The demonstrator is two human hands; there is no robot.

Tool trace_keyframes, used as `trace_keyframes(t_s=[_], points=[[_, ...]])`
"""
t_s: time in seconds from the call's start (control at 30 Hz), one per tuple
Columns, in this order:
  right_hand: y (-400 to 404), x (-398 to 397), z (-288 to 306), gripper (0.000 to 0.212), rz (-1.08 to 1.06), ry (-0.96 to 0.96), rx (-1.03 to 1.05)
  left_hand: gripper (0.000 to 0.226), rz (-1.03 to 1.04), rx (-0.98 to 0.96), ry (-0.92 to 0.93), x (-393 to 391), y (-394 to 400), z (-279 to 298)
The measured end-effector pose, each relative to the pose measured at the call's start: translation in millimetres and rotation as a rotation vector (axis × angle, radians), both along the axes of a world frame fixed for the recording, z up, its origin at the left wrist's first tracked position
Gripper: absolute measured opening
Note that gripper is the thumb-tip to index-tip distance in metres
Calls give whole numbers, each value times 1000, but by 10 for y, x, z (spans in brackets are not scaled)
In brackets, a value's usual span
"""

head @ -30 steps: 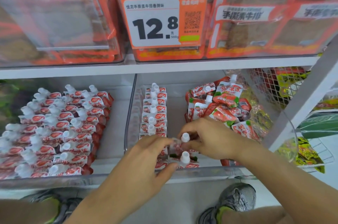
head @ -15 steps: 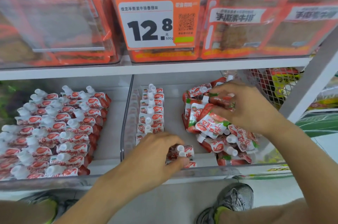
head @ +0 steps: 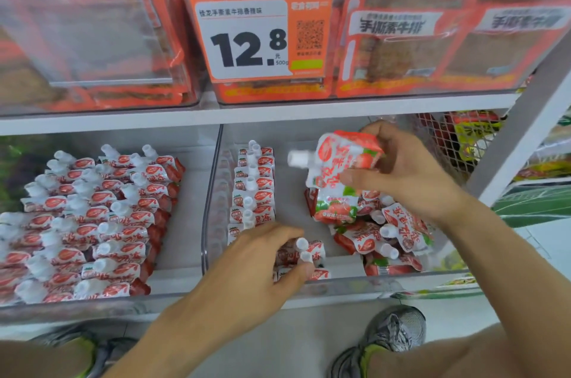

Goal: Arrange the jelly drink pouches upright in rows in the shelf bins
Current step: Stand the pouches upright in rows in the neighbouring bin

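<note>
Your right hand (head: 408, 174) pinches one jelly pouch (head: 341, 174) between thumb and curled fingers, lifted clear above the loose heap of pouches (head: 389, 235) at the right side of the clear right bin (head: 349, 285). The held pouch hangs slanted, its long axis running from upper right to lower left, with the white cap (head: 298, 159) jutting leftward; motion blur smears the cap and print, and your fingers cover the pouch's upper right corner. Your left hand (head: 262, 266) sits at the front of the same bin, fingers curled down over a few upright pouches (head: 304, 254) with two caps poking up beside your fingertips; your palm hides whatever lies beneath it, so how many pouches it holds cannot be made out. Just behind that hand a tidy row of pouches (head: 251, 189) runs toward the back of the bin, caps up. The neighbouring left bin (head: 102, 306) holds several packed rows (head: 92, 220), cut off at the picture's left edge. Above, on the upper shelf, an orange price tag (head: 258, 38) reads 12.8.
</note>
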State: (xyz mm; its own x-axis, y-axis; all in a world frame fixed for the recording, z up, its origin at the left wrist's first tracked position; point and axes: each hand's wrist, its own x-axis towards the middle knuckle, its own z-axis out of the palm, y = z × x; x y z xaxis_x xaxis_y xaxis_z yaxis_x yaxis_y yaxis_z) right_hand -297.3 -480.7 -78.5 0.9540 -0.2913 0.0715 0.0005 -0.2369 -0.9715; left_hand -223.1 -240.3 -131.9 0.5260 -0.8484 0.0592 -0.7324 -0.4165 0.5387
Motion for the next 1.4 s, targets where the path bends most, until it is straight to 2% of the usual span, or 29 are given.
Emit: trace_keyframes(t_s=[0.03, 0.07, 0.13, 0.17, 0.23, 0.3, 0.37, 0.4, 0.53, 0.63, 0.8, 0.87, 0.9, 0.97, 1.03, 1.13, 1.27, 1.4], points=[[37, 31, -46, 54, 47, 32, 19, 40, 21, -24, 9, 1, 12, 2], [55, 64, -101, 58, 128, 90, -96, 39, 26, -37, 9, 0, 22, 2], [111, 116, -245, 49, 259, 206, -503, 38, -4, -17, -8, -16, 36, -5], [135, 135, -314, 43, 270, 227, -632, 37, -25, -3, -19, -27, 42, -13], [178, 167, -368, 39, 224, 153, -602, 37, -44, 7, -27, -40, 56, -37], [206, 192, -356, 40, 135, 84, -407, 36, -46, 1, -26, -42, 67, -57], [200, 195, -367, 42, 133, 119, -238, 35, -51, -8, -27, -43, 70, -64], [210, 196, -386, 40, 172, 144, -270, 34, -52, -11, -28, -46, 70, -63], [337, 238, -590, 14, 360, 205, -716, 36, -50, -21, -25, -59, 72, -48], [398, 280, -590, 10, 358, 169, -809, 41, -55, -16, -10, -57, 80, -31], [239, 314, -579, 26, 481, 368, -452, 58, 5, -27, -34, -15, 5, 12], [161, 313, -529, 31, 436, 346, -342, 66, -21, -22, -22, -6, -62, 45], [105, 315, -495, 29, 348, 279, -320, 67, -37, 0, -26, -4, -92, 59], [-42, 330, -471, 18, 91, 110, -430, 60, -49, 52, -51, 5, -144, 80], [-104, 355, -478, 13, -45, 38, -558, 53, -50, 67, -67, 14, -179, 80], [26, 456, -529, 19, 45, 51, -699, 46, -45, 75, -50, 23, -191, 66], [196, 707, -604, 59, 168, 244, -828, 46, -26, 86, -69, 8, -167, 34], [171, 856, -516, 53, 237, 413, -883, 46, -27, 70, -63, -6, -127, 31]])
